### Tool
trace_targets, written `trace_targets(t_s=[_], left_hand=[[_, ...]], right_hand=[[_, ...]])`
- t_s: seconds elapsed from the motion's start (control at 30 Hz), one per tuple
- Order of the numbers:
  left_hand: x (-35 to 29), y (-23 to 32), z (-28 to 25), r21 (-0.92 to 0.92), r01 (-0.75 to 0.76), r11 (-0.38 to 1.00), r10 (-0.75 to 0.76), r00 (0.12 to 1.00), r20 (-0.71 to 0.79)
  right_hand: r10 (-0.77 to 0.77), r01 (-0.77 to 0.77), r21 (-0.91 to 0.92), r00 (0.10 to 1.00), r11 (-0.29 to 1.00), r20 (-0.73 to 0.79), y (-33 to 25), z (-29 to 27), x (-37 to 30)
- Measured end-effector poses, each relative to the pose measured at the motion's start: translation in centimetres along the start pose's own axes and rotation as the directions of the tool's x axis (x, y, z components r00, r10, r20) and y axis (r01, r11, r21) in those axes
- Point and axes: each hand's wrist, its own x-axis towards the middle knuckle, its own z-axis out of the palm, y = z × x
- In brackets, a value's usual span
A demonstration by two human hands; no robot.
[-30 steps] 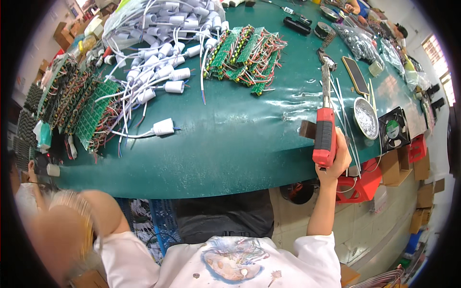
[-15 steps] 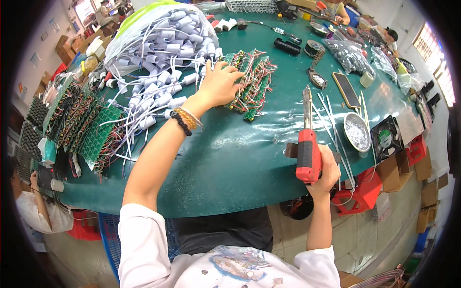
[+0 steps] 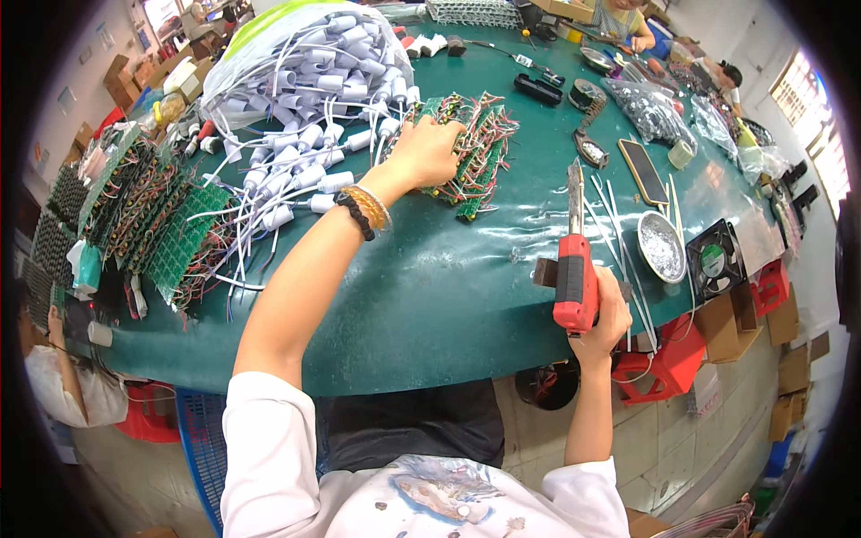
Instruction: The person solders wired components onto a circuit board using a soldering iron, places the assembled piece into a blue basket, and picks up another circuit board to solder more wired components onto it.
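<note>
My left hand (image 3: 425,154) reaches over a pile of green circuit boards (image 3: 484,161) with red, white and black wires. Its fingers are bent together at the pile's left side, closed on a board there; the fingertips are partly hidden. In my right hand (image 3: 612,314) is a red and black soldering gun (image 3: 574,282), its metal nose pointing away from me. The hand wraps round its grip, above the table's right part. White lamp sockets with white leads (image 3: 309,134) lie heaped left of my left hand, many in a clear bag.
More wired boards (image 3: 148,224) stand in rows at the left. A metal bowl of silvery bits (image 3: 664,247), white sticks (image 3: 619,224), a phone (image 3: 643,170) and a black fan (image 3: 720,260) lie at the right. Other people sit around the green table (image 3: 404,314).
My left hand has shifted slightly right, farther over the board pile, and its spread fingers have drawn together. The soldering gun stays in my right hand, almost unmoved.
</note>
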Motion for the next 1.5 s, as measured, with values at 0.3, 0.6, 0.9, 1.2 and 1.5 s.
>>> trace_targets(t_s=[0.3,0.6,0.9,1.2,1.5], left_hand=[[0.6,0.1,1.4,-0.040,0.068,0.997,-0.076,0.962,-0.262],[-0.4,-0.7,0.1,-0.050,0.031,0.998,-0.031,1.000,-0.002],[-0.2,-1.9,-0.4,-0.428,0.083,0.900,-0.077,0.997,0.033],[-2.9,2.2,0.3,-0.111,-0.216,0.970,0.159,0.911,-0.381],[-0.7,3.6,1.1,-0.180,-0.062,0.982,-0.028,0.889,-0.457]], right_hand=[[-0.009,0.009,0.027,1.000,1.000,0.008,0.0,-0.1,0.1],[-0.024,0.024,0.019,1.000,1.000,-0.001,0.0,-0.1,0.1],[-0.028,0.028,0.020,1.000,0.999,0.012,0.0,-0.3,0.2],[-0.027,0.027,0.001,1.000,1.000,-0.001,-0.1,-0.2,0.2],[-0.032,0.032,0.000,0.999,0.999,-0.011,-0.1,-0.2,0.3]])
